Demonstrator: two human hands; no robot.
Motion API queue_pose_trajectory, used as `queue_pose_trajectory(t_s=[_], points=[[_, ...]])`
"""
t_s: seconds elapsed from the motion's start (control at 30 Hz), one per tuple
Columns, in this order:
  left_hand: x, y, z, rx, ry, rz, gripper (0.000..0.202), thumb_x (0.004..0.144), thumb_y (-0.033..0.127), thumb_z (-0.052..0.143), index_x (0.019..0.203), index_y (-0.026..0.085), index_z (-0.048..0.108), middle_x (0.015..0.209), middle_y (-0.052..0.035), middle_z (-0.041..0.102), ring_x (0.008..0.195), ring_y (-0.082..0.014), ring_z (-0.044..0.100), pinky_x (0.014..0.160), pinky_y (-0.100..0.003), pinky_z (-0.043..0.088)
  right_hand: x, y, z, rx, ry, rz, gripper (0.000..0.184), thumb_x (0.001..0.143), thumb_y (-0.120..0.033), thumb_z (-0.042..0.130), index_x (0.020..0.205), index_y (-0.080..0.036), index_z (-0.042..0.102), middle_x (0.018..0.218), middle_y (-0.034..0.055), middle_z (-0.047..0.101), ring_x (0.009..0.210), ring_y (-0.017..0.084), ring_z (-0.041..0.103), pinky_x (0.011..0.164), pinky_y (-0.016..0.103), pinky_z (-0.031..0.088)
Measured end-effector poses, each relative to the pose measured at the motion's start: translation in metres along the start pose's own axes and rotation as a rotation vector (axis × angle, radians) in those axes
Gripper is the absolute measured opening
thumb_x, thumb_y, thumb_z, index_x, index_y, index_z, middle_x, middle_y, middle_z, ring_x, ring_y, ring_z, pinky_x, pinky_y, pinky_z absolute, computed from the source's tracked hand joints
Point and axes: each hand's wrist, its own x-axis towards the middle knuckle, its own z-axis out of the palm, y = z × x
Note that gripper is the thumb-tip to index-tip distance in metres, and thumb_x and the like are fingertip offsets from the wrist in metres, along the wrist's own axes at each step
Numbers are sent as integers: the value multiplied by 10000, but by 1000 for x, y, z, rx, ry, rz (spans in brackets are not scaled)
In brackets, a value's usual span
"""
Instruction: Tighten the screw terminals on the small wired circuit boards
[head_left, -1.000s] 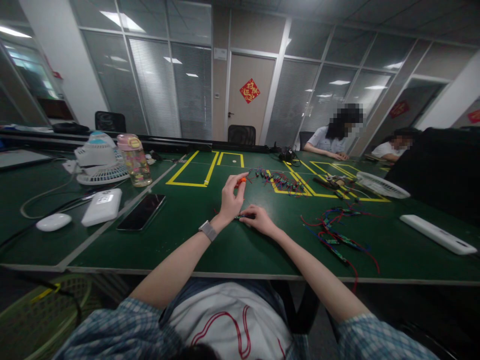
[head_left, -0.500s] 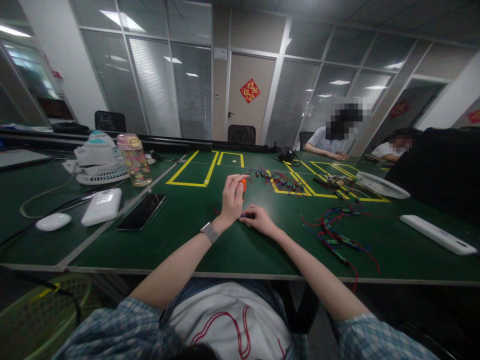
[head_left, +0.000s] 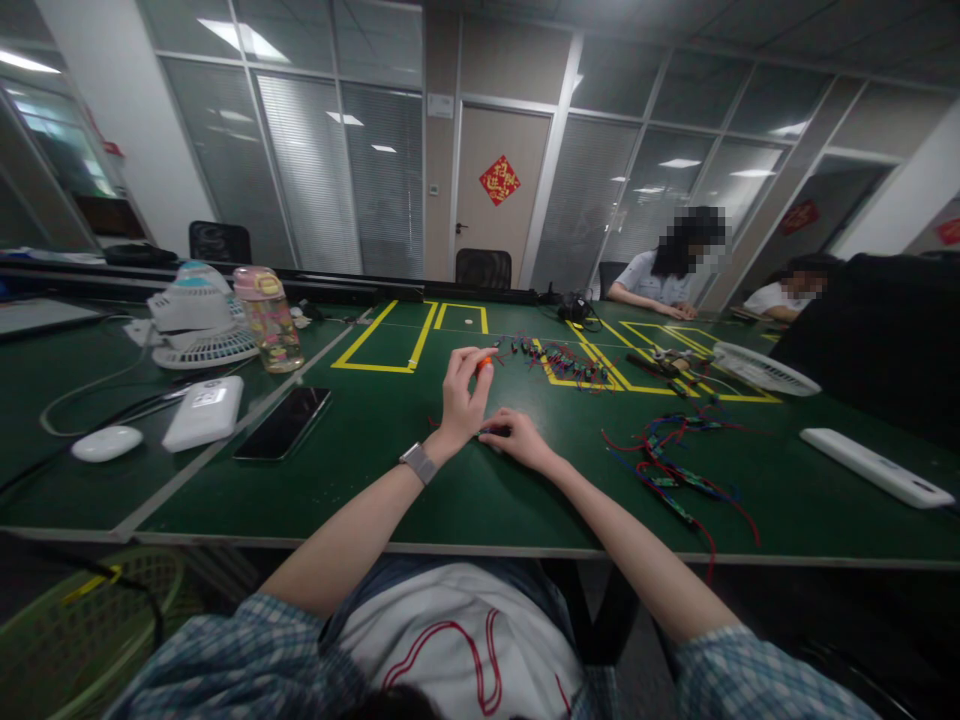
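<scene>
My left hand (head_left: 463, 395) is closed, its fingertips around the top of what looks like an orange-handled screwdriver (head_left: 484, 364). The lower part of that tool is hidden behind the hand. Low on the green table, my right hand (head_left: 517, 440) pinches a small wired circuit board (head_left: 495, 432), mostly covered by the fingers. A bit of red wire (head_left: 433, 424) sticks out left of my left wrist. To the right lies a loose group of green circuit boards with red and blue wires (head_left: 664, 482). Beyond my hands, several more wired boards (head_left: 566, 365) form a row.
On the left are a phone (head_left: 283, 424), a white power bank (head_left: 202, 412), a white mouse (head_left: 107, 443), a drink bottle (head_left: 268, 320) and a fan (head_left: 201, 320). A long white device (head_left: 876, 468) lies at right. Another person (head_left: 667, 275) sits across the table.
The fingers of my left hand have turned slightly around the orange handle, and less of the orange shows. My right hand stays in place.
</scene>
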Motion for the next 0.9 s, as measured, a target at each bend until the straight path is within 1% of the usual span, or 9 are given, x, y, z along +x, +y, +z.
queue_pose_trajectory(t_s=[0.07, 0.13, 0.3, 0.47, 0.57, 0.7, 0.77, 0.83, 0.9], points=[[0, 0, -1, -40, -19, 5, 285, 981, 243, 356, 1112, 212, 606, 1078, -69, 600, 1028, -170, 568, 886, -314, 464, 0, 0, 0, 3, 0, -2, 175, 752, -210, 722, 922, -192, 762, 781, 27, 624, 703, 135, 569, 692, 260, 452], [1, -1, -1, -50, -15, -8, 286, 982, 234, 354, 1123, 205, 600, 1062, -65, 621, 991, -164, 583, 867, -305, 466, 0, 0, 0, 4, -1, 2, 176, 755, -213, 721, 924, -190, 763, 788, 31, 627, 708, 137, 574, 695, 261, 454], [1, -1, 1, 25, 26, -18, 177, 930, 242, 496, 1043, 202, 627, 921, -45, 584, 824, -148, 554, 751, -277, 467, 0, -2, -1, -1, -11, 13, 178, 757, -215, 721, 928, -191, 761, 801, 37, 633, 721, 141, 586, 701, 265, 456], [0, -2, 2, 57, 50, -15, 124, 883, 249, 580, 984, 209, 638, 876, -27, 510, 791, -141, 529, 728, -267, 464, -1, -2, -1, 6, -5, 7, 172, 757, -212, 720, 922, -186, 760, 813, 43, 643, 738, 148, 593, 709, 269, 459], [0, -1, 1, 37, 37, -29, 151, 916, 255, 524, 1014, 210, 630, 911, -39, 527, 812, -146, 536, 736, -272, 469, -1, -1, -1, 6, 0, 3, 173, 757, -212, 721, 925, -189, 759, 807, 39, 637, 728, 145, 588, 705, 269, 462], [0, 0, -1, -21, 4, -24, 269, 977, 248, 371, 1080, 206, 616, 1020, -70, 590, 968, -172, 564, 844, -307, 469, 0, 0, 0, -1, -1, -3, 172, 758, -209, 718, 924, -195, 762, 794, 35, 629, 722, 143, 583, 699, 265, 460], [1, 1, -2, -34, -3, -25, 299, 985, 254, 342, 1106, 201, 610, 1068, -75, 607, 1018, -177, 569, 884, -318, 461, 0, 0, -1, -2, -1, -5, 176, 756, -204, 719, 927, -191, 762, 794, 36, 629, 722, 143, 581, 698, 264, 458], [1, 1, -2, -33, 0, -33, 297, 984, 261, 352, 1125, 200, 607, 1073, -72, 618, 1002, -173, 583, 866, -308, 466, 0, 0, -1, 2, 0, -5, 176, 755, -203, 721, 926, -185, 762, 800, 39, 630, 722, 143, 580, 697, 264, 458], [1, 0, -1, -25, 11, -41, 277, 975, 262, 384, 1123, 202, 611, 1043, -65, 623, 953, -164, 591, 813, -285, 474, -1, -1, -1, 8, 1, -4, 173, 757, -205, 720, 923, -182, 761, 807, 41, 633, 723, 143, 580, 697, 265, 459]])
